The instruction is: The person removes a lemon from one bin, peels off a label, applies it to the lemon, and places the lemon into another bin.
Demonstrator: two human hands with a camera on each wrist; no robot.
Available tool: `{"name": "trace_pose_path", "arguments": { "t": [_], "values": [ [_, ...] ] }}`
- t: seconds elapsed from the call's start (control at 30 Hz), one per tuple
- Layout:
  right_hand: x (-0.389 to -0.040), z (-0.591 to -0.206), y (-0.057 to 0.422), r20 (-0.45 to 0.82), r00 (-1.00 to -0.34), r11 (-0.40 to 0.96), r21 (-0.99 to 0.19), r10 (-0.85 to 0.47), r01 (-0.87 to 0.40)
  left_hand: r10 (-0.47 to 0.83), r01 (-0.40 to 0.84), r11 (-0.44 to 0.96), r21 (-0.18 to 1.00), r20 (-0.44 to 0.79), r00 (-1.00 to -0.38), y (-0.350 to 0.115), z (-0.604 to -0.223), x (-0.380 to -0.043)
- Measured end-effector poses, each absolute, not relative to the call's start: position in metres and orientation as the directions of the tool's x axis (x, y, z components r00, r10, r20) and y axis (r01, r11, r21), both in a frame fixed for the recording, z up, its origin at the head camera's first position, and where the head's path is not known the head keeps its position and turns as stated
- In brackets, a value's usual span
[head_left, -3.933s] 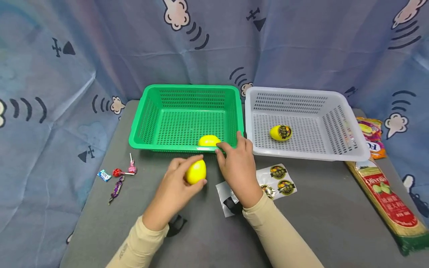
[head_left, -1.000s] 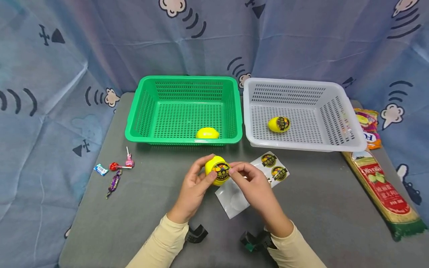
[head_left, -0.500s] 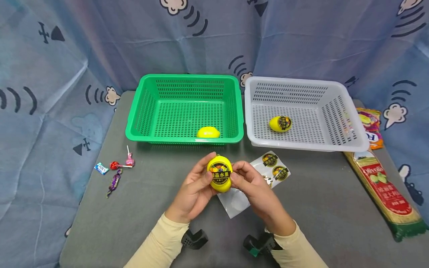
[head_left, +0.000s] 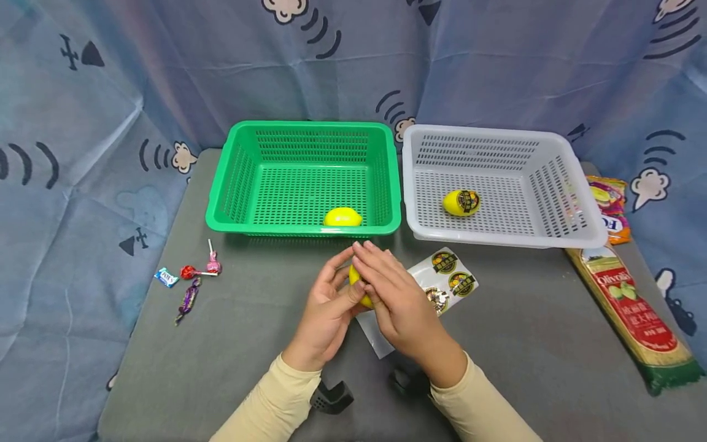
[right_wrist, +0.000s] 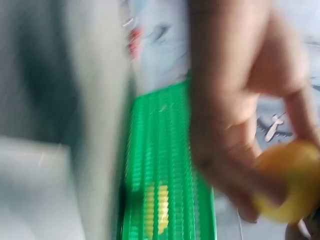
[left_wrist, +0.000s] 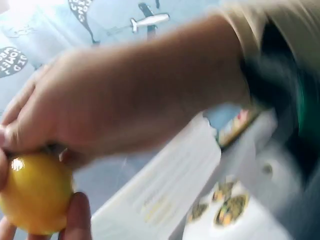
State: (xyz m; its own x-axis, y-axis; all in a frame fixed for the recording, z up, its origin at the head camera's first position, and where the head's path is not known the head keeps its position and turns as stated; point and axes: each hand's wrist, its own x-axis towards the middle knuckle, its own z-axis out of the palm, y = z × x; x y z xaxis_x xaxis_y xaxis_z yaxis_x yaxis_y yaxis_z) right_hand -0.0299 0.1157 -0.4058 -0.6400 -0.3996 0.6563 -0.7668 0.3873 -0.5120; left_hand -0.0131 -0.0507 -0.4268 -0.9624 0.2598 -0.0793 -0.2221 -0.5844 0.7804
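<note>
In the head view, a yellow lemon (head_left: 361,293) is between the two hands at the middle of the table, mostly covered. My left hand (head_left: 326,307) grips it from the left, thumb across the near side. My right hand (head_left: 400,301) lies over the lemon's right side with fingers straight and together, pressing on it; this hides the lemon's round black label. The left wrist view shows the lemon (left_wrist: 37,195) unlabelled on its visible side. Under the hands lies a white sticker sheet (head_left: 417,270) with several round labels.
A green basket (head_left: 304,229) holds one plain lemon (head_left: 342,217). The white basket (head_left: 508,238) beside it holds a labelled lemon (head_left: 461,202). Several sweets, including a red lollipop (head_left: 188,272), lie left. A spaghetti pack (head_left: 635,313) and an orange snack bag (head_left: 610,209) lie right.
Earlier my left hand brought the lemon from the green basket's front edge. A round label then appeared on it, pinched at its edge by my right hand. Now the right fingers straighten over it.
</note>
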Motion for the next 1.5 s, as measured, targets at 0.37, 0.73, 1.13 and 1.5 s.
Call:
{"name": "trace_pose_path", "arguments": {
  "t": [0.37, 0.73, 1.13, 1.5],
  "values": [
    [-0.032, -0.412, 0.126, 0.372, -0.817, 0.557, -0.601, -0.441, -0.574, 0.236, -0.197, -0.593, 0.78, -0.065, -0.969, -0.048, -0.42, -0.009],
    [-0.03, -0.412, 0.126, 0.564, -0.727, 0.331, -0.651, -0.391, -0.683, 0.139, -0.114, -0.546, 0.83, -0.044, -0.989, -0.043, -0.419, -0.006],
    [-0.032, -0.431, 0.131, 0.393, -0.807, 0.504, -0.636, -0.441, -0.585, 0.202, -0.106, -0.48, 0.871, -0.008, -0.979, -0.039, -0.432, -0.002],
    [-0.027, -0.431, 0.13, 0.265, -0.863, 0.499, -0.727, -0.429, -0.472, 0.226, -0.032, -0.462, 0.886, 0.083, -0.971, -0.034, -0.442, 0.0]
  ]
}}
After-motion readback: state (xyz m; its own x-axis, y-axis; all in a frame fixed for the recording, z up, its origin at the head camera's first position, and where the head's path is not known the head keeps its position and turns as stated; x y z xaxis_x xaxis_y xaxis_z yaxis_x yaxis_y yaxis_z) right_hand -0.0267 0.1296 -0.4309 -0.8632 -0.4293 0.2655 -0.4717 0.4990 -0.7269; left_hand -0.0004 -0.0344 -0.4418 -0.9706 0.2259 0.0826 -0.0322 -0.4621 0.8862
